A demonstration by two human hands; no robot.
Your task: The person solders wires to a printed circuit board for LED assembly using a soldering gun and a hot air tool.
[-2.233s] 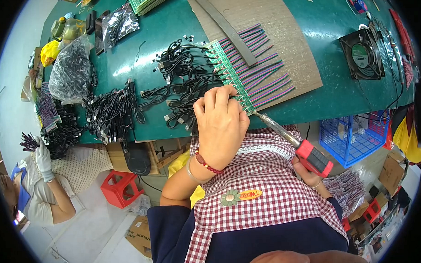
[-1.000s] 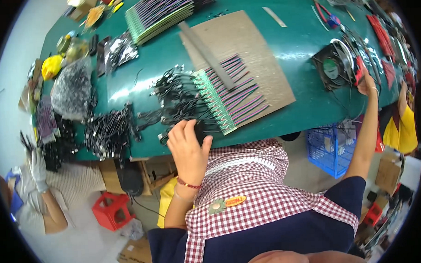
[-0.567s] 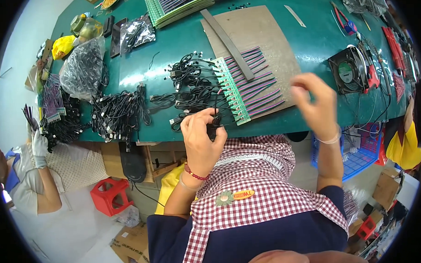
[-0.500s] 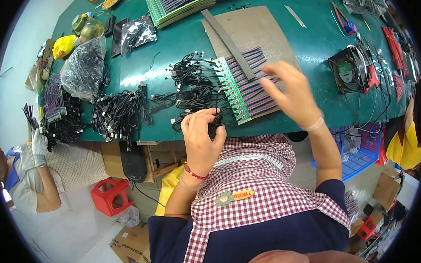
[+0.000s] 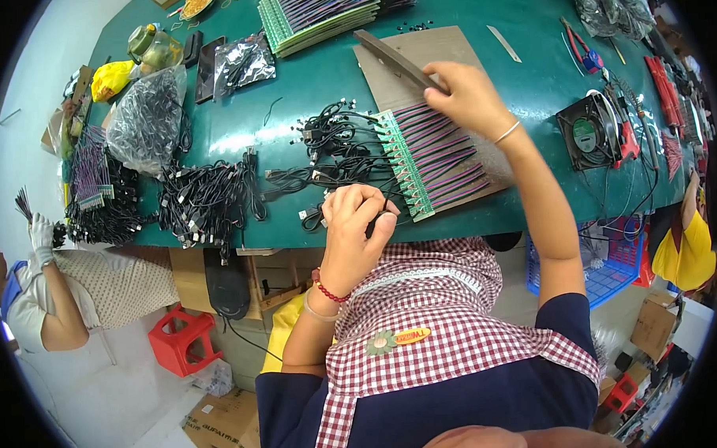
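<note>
My right hand [image 5: 473,100] grips the near end of a flat grey metal bar [image 5: 391,58], which lies slanted over a brown cardboard sheet [image 5: 451,51]. Just below that hand, a panel of green circuit boards [image 5: 402,171] rests partly on the cardboard. Pink, purple and black wires [image 5: 443,154] run rightward from it. Black USB cables [image 5: 344,149] spread from the panel's left side. At the table's front edge, my left hand [image 5: 352,228] is closed around a black cable [image 5: 380,220], mostly hidden by the fingers.
More black cables [image 5: 204,198] are heaped to the left, near a plastic bag [image 5: 145,113]. Stacked wired boards [image 5: 320,20] stand at the back. On the right are a fan [image 5: 588,133] and pliers [image 5: 577,46]. Someone's gloved hand [image 5: 41,235] holds wires at far left.
My right hand has moved up and left onto the metal bar and taken hold of it. The bar's near end has shifted away from the wires. My left hand's fingers have closed further.
</note>
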